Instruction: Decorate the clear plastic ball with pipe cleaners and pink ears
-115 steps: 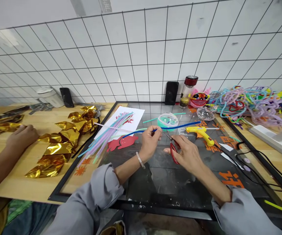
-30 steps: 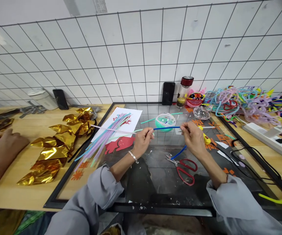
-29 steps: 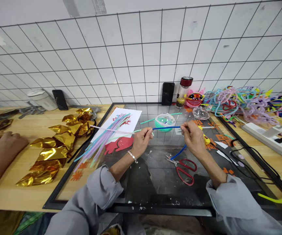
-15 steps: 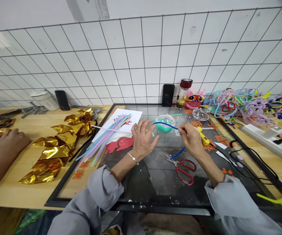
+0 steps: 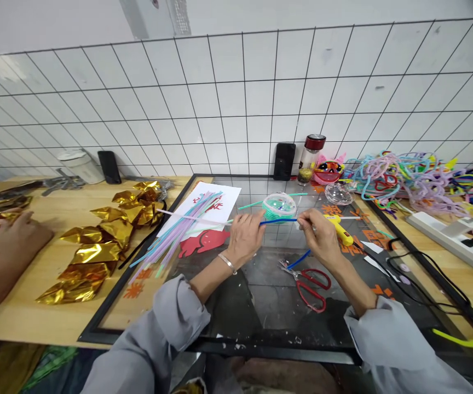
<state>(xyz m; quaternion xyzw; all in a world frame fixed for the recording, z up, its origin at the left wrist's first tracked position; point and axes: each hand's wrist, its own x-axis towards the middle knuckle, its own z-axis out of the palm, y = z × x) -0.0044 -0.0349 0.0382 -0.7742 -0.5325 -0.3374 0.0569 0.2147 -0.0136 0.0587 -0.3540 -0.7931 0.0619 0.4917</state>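
Note:
A blue pipe cleaner (image 5: 280, 221) stretches nearly straight between my two hands above the dark glass board. My left hand (image 5: 244, 234) is closed on its left end, and my right hand (image 5: 316, 232) pinches the other end. Just behind it sits a round clear container (image 5: 280, 206) with a green coil around it and green strips beside it. Red-handled scissors (image 5: 312, 284) lie open on the board below my right hand, with another blue piece (image 5: 299, 258) by their blades. A yellow glue gun (image 5: 343, 232) rests right of my right hand.
Pastel pipe cleaners (image 5: 179, 224) lie over white paper (image 5: 229, 198) and a red cutout (image 5: 203, 242) at left. Gold foil (image 5: 97, 253) and another person's hands (image 5: 21, 235) are further left. A tangled heap (image 5: 409, 178), power strip (image 5: 456, 241) and black cables (image 5: 425, 295) occupy the right.
My left hand's spread fingers have closed on the blue pipe cleaner. The pipe cleaner has gone from arched to nearly straight and sits slightly lower.

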